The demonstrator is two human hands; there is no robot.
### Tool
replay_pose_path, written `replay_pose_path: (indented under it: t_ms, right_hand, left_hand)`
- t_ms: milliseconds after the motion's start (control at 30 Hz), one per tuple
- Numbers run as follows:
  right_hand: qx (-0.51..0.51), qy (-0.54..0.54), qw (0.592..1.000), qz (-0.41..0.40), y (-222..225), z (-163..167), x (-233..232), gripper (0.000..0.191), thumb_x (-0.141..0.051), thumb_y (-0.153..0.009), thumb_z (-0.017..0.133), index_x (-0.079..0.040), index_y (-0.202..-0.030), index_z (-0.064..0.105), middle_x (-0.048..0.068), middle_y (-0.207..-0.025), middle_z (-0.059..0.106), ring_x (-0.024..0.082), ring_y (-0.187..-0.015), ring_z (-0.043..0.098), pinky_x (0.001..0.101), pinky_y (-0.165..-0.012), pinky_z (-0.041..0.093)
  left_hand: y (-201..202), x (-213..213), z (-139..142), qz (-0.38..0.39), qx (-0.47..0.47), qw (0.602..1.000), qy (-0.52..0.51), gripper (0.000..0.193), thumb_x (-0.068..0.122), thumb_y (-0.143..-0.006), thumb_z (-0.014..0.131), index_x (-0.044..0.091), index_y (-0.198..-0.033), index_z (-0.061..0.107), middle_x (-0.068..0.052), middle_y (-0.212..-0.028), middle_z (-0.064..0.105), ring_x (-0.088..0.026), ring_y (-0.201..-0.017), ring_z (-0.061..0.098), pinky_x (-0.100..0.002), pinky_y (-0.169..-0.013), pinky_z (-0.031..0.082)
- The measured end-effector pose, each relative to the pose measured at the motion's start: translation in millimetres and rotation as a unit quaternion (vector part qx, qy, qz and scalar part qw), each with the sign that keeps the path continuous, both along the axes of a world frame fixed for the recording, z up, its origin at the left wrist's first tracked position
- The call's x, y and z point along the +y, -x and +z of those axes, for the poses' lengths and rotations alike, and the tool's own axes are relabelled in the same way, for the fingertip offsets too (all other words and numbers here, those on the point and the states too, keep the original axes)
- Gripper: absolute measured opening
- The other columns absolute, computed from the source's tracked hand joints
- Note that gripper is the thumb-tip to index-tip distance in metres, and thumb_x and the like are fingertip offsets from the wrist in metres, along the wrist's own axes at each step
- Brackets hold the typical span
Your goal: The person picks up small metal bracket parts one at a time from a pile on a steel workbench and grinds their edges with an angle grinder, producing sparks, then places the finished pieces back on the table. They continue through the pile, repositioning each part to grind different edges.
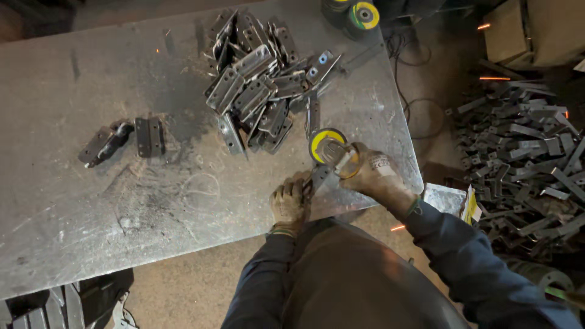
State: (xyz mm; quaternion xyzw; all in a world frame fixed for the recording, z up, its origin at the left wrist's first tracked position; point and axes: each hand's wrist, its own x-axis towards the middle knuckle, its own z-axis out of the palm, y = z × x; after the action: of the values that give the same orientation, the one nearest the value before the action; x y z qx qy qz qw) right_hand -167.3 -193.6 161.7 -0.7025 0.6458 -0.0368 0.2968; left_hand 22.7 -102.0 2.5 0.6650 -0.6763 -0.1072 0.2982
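My gloved left hand [290,200] presses a small steel bracket [319,175] down near the front edge of the metal table [91,201]. My gloved right hand [373,172] grips an angle grinder [332,149] with a yellow-rimmed disc. The disc sits just above and to the right of the bracket, at its far end. A few orange sparks fly off to the right.
A heap of perforated steel brackets [262,85] lies at the table's far middle. Two or three separate brackets [125,139] lie at the left. Spare grinding discs [359,15] stand at the far right corner. A large pile of metal pieces [530,158] covers the floor on the right.
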Motion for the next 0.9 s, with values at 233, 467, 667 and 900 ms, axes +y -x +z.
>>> replay_pose_path:
  t_ms: [233,467,667,900]
  right_hand:
    - [0.062,-0.062,0.996,0.032,-14.5,-6.9,0.7,0.074,-0.037,-0.061,0.082,-0.015,-0.128,0.059,0.019,-0.106,0.073,0.040,-0.100,0.070,0.0488,-0.087,0.055]
    - [0.095,-0.043,0.993,0.047,-11.8,-12.6,-3.5,0.086,-0.041,-0.061,0.084,-0.013,-0.136,0.052,0.020,-0.107,0.072,0.040,-0.100,0.069,0.0492,-0.087,0.055]
    - [0.097,-0.049,0.992,0.071,-14.1,-19.2,-0.7,0.079,-0.041,-0.062,0.084,-0.013,-0.130,0.056,0.020,-0.108,0.072,0.040,-0.101,0.069,0.0489,-0.087,0.055]
    - [0.093,-0.056,0.994,0.033,-14.6,-10.3,-3.4,0.075,-0.039,-0.065,0.081,-0.013,-0.130,0.055,0.020,-0.106,0.074,0.040,-0.102,0.070,0.0492,-0.088,0.055]
  left_hand:
    - [-4.9,1.5,-3.1,-0.026,-0.012,1.000,-0.009,0.054,0.030,-0.073,0.073,0.013,-0.123,0.066,-0.012,-0.105,0.067,-0.035,-0.097,0.064,-0.051,-0.085,0.050]
    - [-2.3,1.0,-6.8,-0.012,0.000,1.000,-0.013,0.045,0.032,-0.085,0.069,0.014,-0.126,0.065,-0.011,-0.109,0.067,-0.034,-0.104,0.063,-0.051,-0.089,0.049]
    - [-4.7,2.4,-2.5,-0.023,-0.011,0.999,-0.020,0.049,0.030,-0.084,0.067,0.012,-0.129,0.063,-0.012,-0.119,0.066,-0.035,-0.107,0.062,-0.052,-0.090,0.049]
    - [-3.8,2.3,-2.6,-0.025,-0.018,0.999,-0.029,0.050,0.032,-0.082,0.069,0.011,-0.128,0.063,-0.014,-0.118,0.066,-0.035,-0.106,0.061,-0.051,-0.090,0.048]
